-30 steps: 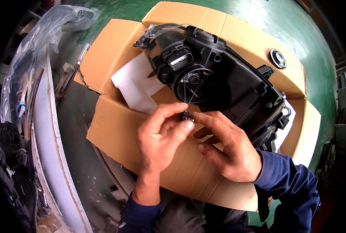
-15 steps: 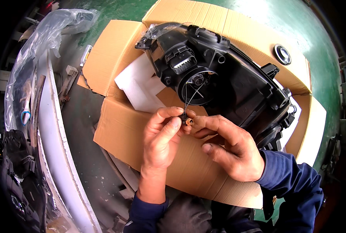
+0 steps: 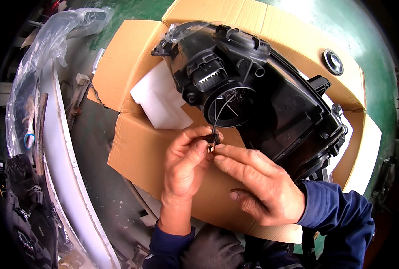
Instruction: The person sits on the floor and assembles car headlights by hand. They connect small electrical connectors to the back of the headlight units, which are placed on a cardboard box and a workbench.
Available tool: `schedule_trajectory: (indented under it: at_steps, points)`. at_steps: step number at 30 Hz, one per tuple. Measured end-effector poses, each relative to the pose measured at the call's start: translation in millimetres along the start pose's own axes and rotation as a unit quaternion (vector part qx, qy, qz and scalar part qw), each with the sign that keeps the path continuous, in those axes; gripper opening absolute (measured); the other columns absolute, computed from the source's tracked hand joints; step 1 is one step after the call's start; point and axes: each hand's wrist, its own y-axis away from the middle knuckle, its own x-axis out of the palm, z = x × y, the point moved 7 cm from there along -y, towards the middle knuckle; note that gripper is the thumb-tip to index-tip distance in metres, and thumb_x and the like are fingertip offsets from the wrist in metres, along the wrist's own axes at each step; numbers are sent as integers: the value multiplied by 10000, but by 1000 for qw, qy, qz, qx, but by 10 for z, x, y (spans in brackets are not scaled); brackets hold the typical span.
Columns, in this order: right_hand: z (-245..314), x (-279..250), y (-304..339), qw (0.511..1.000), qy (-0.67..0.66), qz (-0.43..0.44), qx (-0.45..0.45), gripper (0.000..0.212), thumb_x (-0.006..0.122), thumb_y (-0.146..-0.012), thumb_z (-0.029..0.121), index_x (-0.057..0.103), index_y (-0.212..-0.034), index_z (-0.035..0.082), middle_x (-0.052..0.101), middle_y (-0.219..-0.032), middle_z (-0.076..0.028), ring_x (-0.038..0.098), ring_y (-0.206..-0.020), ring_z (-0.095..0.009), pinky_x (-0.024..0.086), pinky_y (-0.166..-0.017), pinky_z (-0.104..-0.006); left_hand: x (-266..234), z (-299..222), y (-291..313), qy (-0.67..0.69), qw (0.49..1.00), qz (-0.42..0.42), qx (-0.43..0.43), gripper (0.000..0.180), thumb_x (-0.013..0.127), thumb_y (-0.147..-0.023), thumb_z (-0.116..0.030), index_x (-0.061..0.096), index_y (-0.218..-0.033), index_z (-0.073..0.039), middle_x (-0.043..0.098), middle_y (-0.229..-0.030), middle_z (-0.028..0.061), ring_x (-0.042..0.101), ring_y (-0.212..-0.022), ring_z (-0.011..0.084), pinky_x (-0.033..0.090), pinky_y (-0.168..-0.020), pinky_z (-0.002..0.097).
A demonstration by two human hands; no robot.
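Note:
A black car headlight housing (image 3: pixel 280 107) lies back side up on an opened cardboard box (image 3: pixel 141 150). Thin wires (image 3: pixel 216 117) run out of its round opening toward me to a small dark connector (image 3: pixel 211 147) with a brass-coloured end. My left hand (image 3: pixel 185 157) pinches this connector between thumb and fingers, just below the opening. From the right, my right hand (image 3: pixel 266 193) reaches in with its index and middle fingers stretched out. Their tips are at the connector's end, and the thumb stays apart below. Fingers partly hide the connector.
White foam (image 3: pixel 161 105) sticks out at the housing's left. A round black cap (image 3: pixel 333 62) rests on the far-right box flap. To the left are a long pale panel (image 3: pixel 72 179), clear plastic wrap (image 3: pixel 25 85) and another dark car part (image 3: pixel 27 201).
My right hand has shifted down slightly and its curled fingers have straightened against the connector. The connector has turned so its brass end points down. My left hand keeps its pinch.

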Motion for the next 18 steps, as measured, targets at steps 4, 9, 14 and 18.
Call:
schedule_trajectory:
  at_steps: [4,9,14,18]
  points:
    - [-14,30,60,999,13,26,19,612,704,-731,-65,573,-1328,-70,492,-1447,-285,617,-1126,-386,529,-925,-416,43,64,-18,40,999,29,-22,246,549,-1018,-54,592,-1248,21,655,-1164,176,637,-1068,218,534,-957,354]
    - [-44,16,62,999,14,17,32,495,712,-719,-65,634,-1206,-36,524,-1420,-272,639,-1060,-360,539,-872,-407,24,69,6,-31,999,11,33,245,528,-1018,-46,591,-1247,14,650,-1160,186,636,-1053,218,532,-957,356]
    - [-48,-27,58,999,4,11,35,432,703,-722,-76,652,-1147,-20,535,-1406,-271,648,-1036,-360,541,-868,-403,72,-6,35,-106,992,7,68,249,545,-985,-4,623,-1219,26,653,-1160,165,642,-1015,192,529,-944,343]
    - [-44,-56,40,1000,0,-6,22,383,700,-733,-78,661,-1109,-15,544,-1393,-272,653,-1040,-360,546,-857,-398,112,-86,55,-164,982,8,92,292,596,-918,79,634,-1204,32,656,-1168,136,638,-1002,157,525,-928,307]
